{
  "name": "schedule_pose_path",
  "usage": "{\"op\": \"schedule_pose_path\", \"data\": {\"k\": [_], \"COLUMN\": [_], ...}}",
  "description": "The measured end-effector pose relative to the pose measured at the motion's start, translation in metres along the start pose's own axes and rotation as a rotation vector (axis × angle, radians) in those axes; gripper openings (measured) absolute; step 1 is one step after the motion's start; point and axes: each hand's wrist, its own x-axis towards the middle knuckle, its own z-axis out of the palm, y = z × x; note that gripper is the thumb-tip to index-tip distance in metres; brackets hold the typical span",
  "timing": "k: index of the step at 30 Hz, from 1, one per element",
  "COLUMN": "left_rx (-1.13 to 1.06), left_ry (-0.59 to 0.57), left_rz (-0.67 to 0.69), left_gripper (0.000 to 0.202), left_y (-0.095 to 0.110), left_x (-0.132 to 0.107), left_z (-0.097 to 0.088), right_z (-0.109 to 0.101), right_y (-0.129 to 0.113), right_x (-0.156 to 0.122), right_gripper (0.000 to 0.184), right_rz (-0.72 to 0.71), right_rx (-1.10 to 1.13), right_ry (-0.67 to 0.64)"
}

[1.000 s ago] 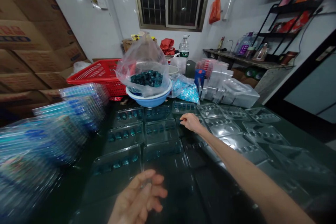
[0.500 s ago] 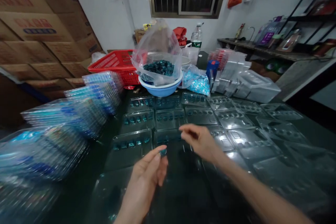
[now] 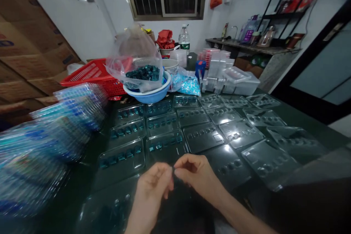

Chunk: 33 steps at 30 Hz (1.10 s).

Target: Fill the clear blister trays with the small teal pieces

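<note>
a small dark piece [image 3: 173, 169] is pinched between the fingertips of the left hand [image 3: 153, 190] and right hand [image 3: 197, 175], above a clear plastic tray [image 3: 166, 147] at bottom center.

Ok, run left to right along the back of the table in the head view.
Red plastic basket → blue plastic basin → clear bag of light-blue pieces → blue container → stacked clear plastic trays

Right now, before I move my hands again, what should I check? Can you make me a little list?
1. Left hand and right hand together above the trays: ok.
2. Small dark piece held firmly between the fingertips: cannot tell, it is too small.
3. Clear plastic tray nearest the hands has teal pieces in its hollows: ok.
4. Far-right clear tray has pieces: not ok, its hollows look empty.
5. Blue bowl has more teal pieces: ok.
</note>
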Motion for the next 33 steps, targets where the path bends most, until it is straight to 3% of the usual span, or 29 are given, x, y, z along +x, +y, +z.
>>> {"op": "schedule_pose_path", "data": {"k": [5, 13, 16, 18, 21, 25, 28, 31, 33], "left_rx": [0.143, 0.133, 0.093, 0.079, 0.043, -0.075, -0.313, -0.572, -0.647], "left_ry": [0.033, 0.111, 0.108, 0.09, -0.008, -0.197, -0.277, -0.287, -0.245], "left_rz": [0.024, 0.051, 0.021, -0.003, -0.06, -0.183, -0.305, -0.437, -0.491], "left_gripper": [0.02, 0.019, 0.015, 0.023, 0.026, 0.016, 0.014, 0.011, 0.01], "left_y": [0.005, 0.008, 0.004, 0.002, 0.0, -0.001, -0.003, -0.005, -0.005], "left_x": [-0.003, -0.005, -0.005, -0.004, -0.002, 0.0, 0.001, 0.001, 0.002], "left_z": [0.003, 0.012, 0.014, 0.013, 0.007, -0.004, -0.01, -0.011, -0.011], "right_z": [-0.001, 0.007, 0.007, 0.005, 0.003, 0.004, 0.004, 0.003, 0.004], "right_y": [0.003, 0.002, 0.002, 0.002, 0.001, 0.001, 0.001, 0.003, 0.003], "right_x": [-0.007, -0.015, -0.015, -0.014, -0.012, -0.011, -0.01, -0.01, -0.01], "right_gripper": [0.002, 0.015, 0.015, 0.014, 0.011, 0.011, 0.01, 0.011, 0.006], "right_rz": [-0.035, -0.232, -0.209, -0.155, -0.065, -0.029, -0.008, 0.038, 0.028], "right_rx": [-0.101, -0.388, -0.372, -0.306, -0.187, -0.122, -0.067, -0.005, -0.019], "right_ry": [-0.004, 0.133, 0.15, 0.137, 0.069, 0.02, -0.028, -0.104, -0.086]}}
